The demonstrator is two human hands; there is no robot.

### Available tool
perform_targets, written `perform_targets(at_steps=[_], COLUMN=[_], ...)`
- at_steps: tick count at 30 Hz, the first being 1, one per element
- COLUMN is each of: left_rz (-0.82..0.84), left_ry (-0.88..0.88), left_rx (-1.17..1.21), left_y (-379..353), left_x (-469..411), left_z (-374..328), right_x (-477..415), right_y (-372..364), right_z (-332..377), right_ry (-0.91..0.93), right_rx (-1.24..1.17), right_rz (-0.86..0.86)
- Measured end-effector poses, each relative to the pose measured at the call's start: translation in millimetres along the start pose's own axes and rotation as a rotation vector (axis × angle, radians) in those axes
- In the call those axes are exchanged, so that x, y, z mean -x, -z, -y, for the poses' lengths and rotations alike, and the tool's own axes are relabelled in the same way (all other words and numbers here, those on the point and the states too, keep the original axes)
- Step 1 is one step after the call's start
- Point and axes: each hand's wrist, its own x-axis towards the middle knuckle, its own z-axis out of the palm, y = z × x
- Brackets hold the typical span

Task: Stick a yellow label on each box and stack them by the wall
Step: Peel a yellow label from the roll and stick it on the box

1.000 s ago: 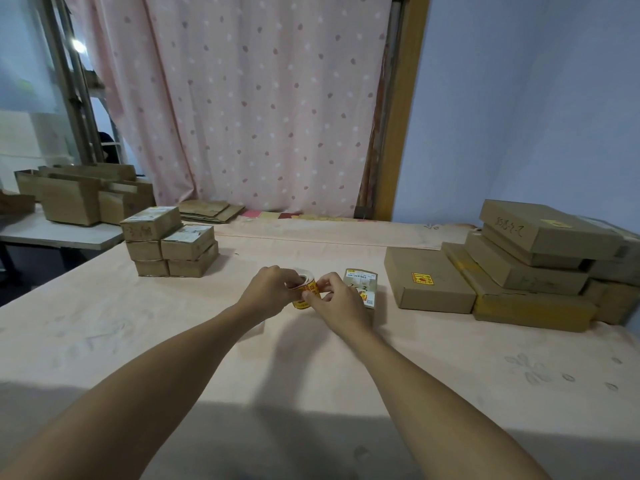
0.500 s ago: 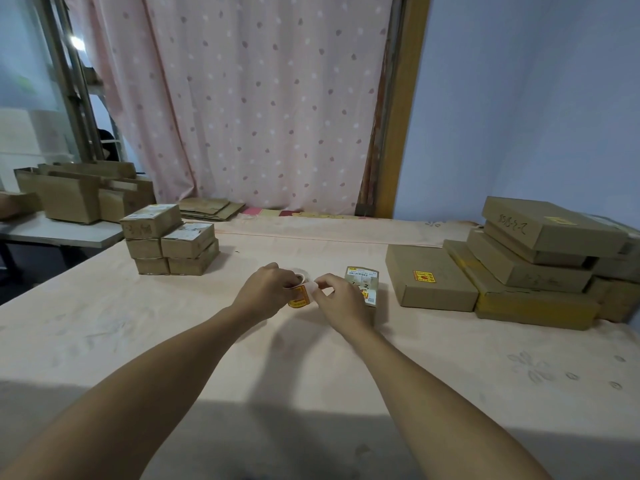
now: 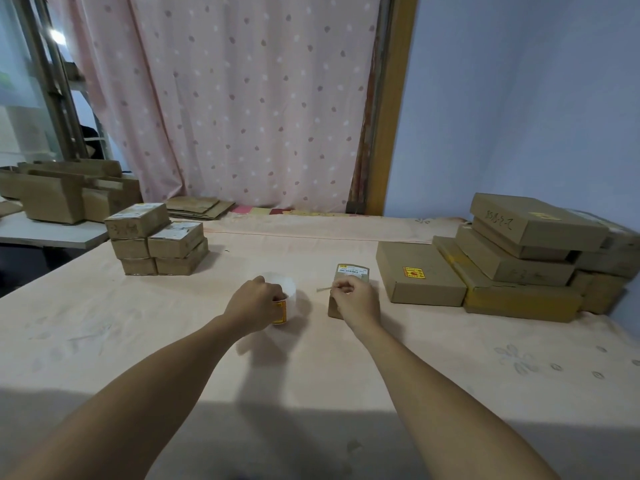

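Note:
My left hand [image 3: 254, 304] grips a roll of yellow labels [image 3: 282, 299] that stands on the table at centre. My right hand [image 3: 353, 299] pinches a peeled label [image 3: 323, 289], seen edge-on, just left of a small brown box [image 3: 351, 273] with a white printed sticker on top. My right hand hides the near half of that box. To the right, a flat box bearing a yellow label [image 3: 414, 273] lies beside a stack of flat boxes [image 3: 526, 258] against the blue wall.
Several small boxes [image 3: 157, 240] are piled at the left on the pink tablecloth [image 3: 173, 341]. Bigger cartons [image 3: 59, 195] sit on a side table at far left. Flattened cardboard [image 3: 199, 206] lies by the curtain.
My hands have drawn apart: the right one pulled a label off the roll and moved right over the small box, while the left lowered the roll onto the table.

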Motion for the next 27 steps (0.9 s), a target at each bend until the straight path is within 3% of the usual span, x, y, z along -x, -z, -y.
perform_targets(at_steps=[6,13,18,27], left_rz=[0.026,-0.217,-0.182,-0.098], left_ry=[-0.059,-0.09,-0.084,-0.134], left_rx=[0.011,0.082,0.336,0.378], left_y=[-10.6,-3.9,-7.9,-40.6], left_x=[2.5,-11.9,-34.8,-56.2], left_z=[-2.2,-16.5,-59.3,-89.5], right_x=[-6.2,-21.8,-29.6,-56.0], right_y=[17.1,30.7,45.1,59.5], right_z=[-2.5,-17.1,-23.2,-26.0], right_ry=[-0.111,-0.102,-0.033,0.026], right_rx=[-0.109,-0.13,-0.073,0.054], right_rz=[-0.031,0.002,0.083,0.094])
